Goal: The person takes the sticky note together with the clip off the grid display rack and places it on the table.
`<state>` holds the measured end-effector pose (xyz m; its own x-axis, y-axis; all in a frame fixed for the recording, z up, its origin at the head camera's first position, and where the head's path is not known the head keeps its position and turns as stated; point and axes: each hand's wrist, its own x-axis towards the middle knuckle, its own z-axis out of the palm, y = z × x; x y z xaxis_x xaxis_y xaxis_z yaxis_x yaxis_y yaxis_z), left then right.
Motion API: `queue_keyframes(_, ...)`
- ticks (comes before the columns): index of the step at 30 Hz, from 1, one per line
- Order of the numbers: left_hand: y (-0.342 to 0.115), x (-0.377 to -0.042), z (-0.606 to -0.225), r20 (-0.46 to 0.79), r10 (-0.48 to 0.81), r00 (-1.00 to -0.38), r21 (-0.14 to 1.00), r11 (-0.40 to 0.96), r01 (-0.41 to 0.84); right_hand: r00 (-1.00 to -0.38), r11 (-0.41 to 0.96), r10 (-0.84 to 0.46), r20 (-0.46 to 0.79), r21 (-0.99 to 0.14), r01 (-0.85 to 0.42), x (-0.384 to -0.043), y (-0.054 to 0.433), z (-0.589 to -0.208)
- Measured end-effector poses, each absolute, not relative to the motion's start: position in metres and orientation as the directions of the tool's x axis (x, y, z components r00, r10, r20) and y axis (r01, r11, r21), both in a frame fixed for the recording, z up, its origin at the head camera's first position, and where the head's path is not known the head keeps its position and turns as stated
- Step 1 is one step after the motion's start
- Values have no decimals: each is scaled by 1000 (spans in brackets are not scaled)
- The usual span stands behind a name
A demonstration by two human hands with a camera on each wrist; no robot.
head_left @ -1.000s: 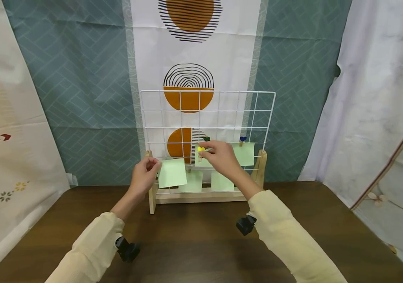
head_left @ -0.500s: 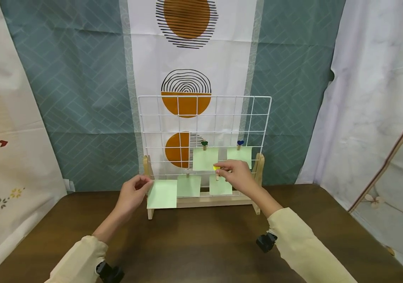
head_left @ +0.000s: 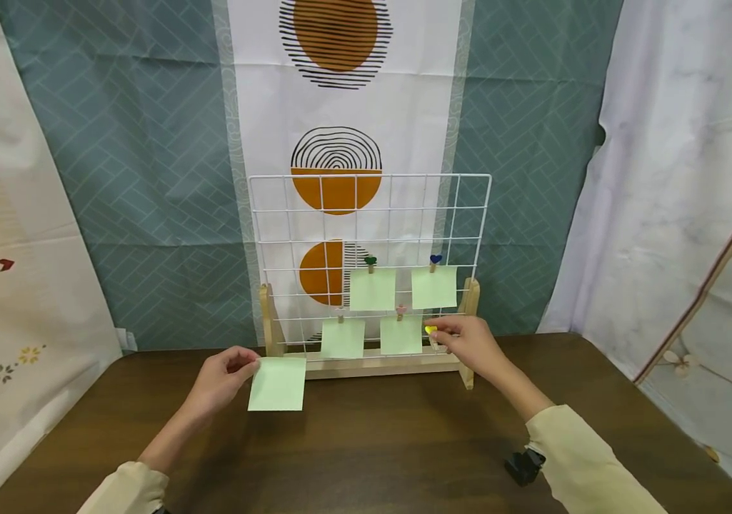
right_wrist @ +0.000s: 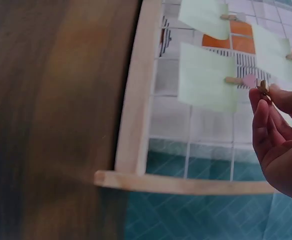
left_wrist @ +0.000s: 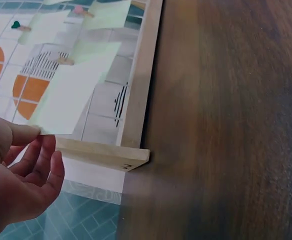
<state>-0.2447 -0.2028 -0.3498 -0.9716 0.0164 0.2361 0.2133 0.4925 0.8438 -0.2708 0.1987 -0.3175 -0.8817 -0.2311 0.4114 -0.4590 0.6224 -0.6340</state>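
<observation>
A person's left hand (head_left: pixel 224 378) pinches a pale green paper note (head_left: pixel 278 385) by its upper-left corner, thumb and index finger meeting there and the other fingers loosely curled. The sheet is held out in front of the left foot of a wooden stand (head_left: pixel 378 367), above a dark wood-grain table (head_left: pixel 340 464). At right, the fingertips of the right hand (head_left: pixel 471 345) grip a small wooden clothespin topped with a yellow heart (head_left: pixel 430 330), seen just beside the lower-right of four similar notes hung on a white wire grid panel (head_left: pixel 370 210). Seen nearly end-on from the right wrist, the clothespin does not clearly show whether its jaws are parted.

The hung notes are pinned in two rows, the upper pair under a green heart clothespin (head_left: pixel 370 262) and a blue heart clothespin (head_left: pixel 435 260). The loose note should prove nearly weightless, limp and easily creased, best taken lightly by a corner or edge. The clothespin, light but stiff against its spring, would want a firm squeeze at its tail end, its small body apt to twist between fingertips.
</observation>
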Motion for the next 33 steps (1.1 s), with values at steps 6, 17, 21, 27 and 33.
queue_keyframes(6, -209, -242, -362, 225, 69, -972, 832, 505, 229, -906, 630, -218, 364, -657, -415, -262, 216, -336)
queue_keyframes(17, -225, -245, -379, 130, 129, -983, 836, 518, 179, -921, 669, -240, 308, -635, -386, -257, 256, -368)
queue_keyframes(21, -228, -245, -385, 107, 115, -988, 831, 535, 153, -933, 669, -247, 262, -650, -360, -255, 269, -374)
queue_keyframes(27, -234, -246, -392, 82, 76, -994, 833, 543, 110, -948, 658, -234, 216, -683, -317, -254, 283, -378)
queue_keyframes(33, -240, -250, -397, 55, 58, -997, 830, 552, 78, -952, 658, -233, 199, -688, -305, -255, 289, -382)
